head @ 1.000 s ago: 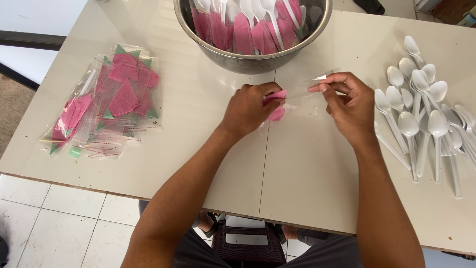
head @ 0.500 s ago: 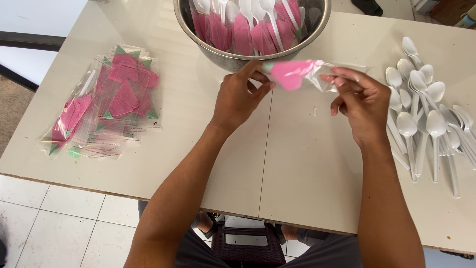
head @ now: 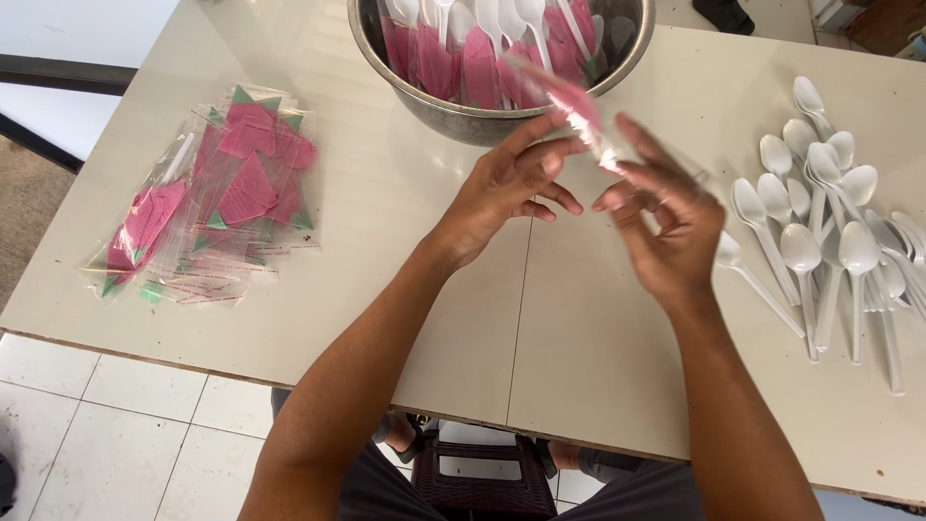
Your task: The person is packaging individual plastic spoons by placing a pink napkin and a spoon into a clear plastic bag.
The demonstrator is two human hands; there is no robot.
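We see the clear plastic packet with pink napkin (head: 571,108) motion-blurred between the hands; contents indistinct. Round steel bowl (head: 453,104) cut off by top edge. White plastic spoons (head: 830,222) run past the right edge.

Shiny metal bowl (head: 453,114), glossy white plastic spoons (head: 830,222), clear crinkly sleeves (head: 207,198)
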